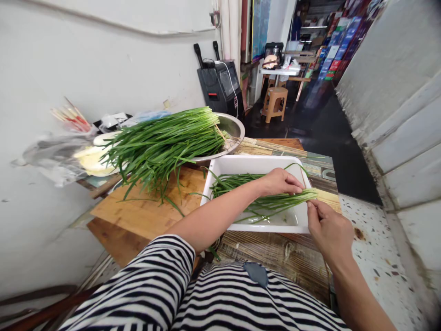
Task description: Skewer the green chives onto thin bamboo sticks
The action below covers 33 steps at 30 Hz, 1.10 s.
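Green garlic chives (275, 201) lie across a white plastic basin (255, 161), their pale cut ends reaching over its right rim. My left hand (280, 181) is closed at the stalks near those ends, its fingertips pressed together. From below right, my right hand (330, 227) pinches the pale ends between thumb and fingers. A little water glistens on the basin's floor. To the left, a big bundle of garlic chives (165, 138) rests over a steel bowl (234, 128), its leaf tips hanging over a wooden board.
The basin stands on a wooden table (272, 253); a wooden board (138, 202) lies at left. Plastic bags (55, 156) and skewer-like sticks (74, 117) are by the wall. Beyond stand a black speaker (220, 87), a brown stool (275, 103) and stacked boxes (339, 46).
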Available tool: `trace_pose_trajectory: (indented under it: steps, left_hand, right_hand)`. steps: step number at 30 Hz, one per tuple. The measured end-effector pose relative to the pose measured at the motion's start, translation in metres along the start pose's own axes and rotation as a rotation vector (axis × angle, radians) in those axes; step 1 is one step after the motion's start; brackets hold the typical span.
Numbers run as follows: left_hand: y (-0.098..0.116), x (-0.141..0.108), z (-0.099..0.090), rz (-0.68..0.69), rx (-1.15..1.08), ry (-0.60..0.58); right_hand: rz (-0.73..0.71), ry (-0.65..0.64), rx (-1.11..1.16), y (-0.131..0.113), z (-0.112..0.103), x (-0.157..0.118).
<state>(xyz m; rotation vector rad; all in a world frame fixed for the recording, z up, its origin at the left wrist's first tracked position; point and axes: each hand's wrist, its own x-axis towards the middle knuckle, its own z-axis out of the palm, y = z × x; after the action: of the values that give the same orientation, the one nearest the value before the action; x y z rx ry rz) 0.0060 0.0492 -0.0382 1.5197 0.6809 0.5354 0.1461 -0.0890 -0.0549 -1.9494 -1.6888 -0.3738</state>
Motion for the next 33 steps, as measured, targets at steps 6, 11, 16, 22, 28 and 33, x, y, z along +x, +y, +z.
trace_pose_trajectory:
  steps: [6, 11, 16, 22, 28, 33]
  left_hand:
    - [0.005, 0.002, -0.011, 0.043, 0.118, 0.179]
    - [0.008, 0.003, -0.034, 0.128, 0.666, 0.477]
    - [-0.011, 0.01, -0.036, 0.089, 1.16, 0.093]
    - [-0.026, 0.02, -0.018, -0.088, 1.368, -0.013]
    - [-0.026, 0.02, -0.012, -0.169, 1.277, 0.112]
    - [-0.019, 0.019, -0.025, -0.067, 0.772, 0.261]
  right_hand:
    - [-0.016, 0.027, 0.046, 0.004, 0.001, 0.0]
    - [-0.061, -0.007, 0.051, 0.008, -0.003, -0.003]
    - [-0.119, -0.039, 0.062, 0.011, -0.008, -0.005]
    - [-0.145, -0.052, 0.052, 0.011, -0.009, -0.006]
    - [-0.143, -0.064, 0.029, 0.011, -0.007, -0.006]
    - [-0.153, -0.055, 0.017, 0.011, -0.008, -0.006]
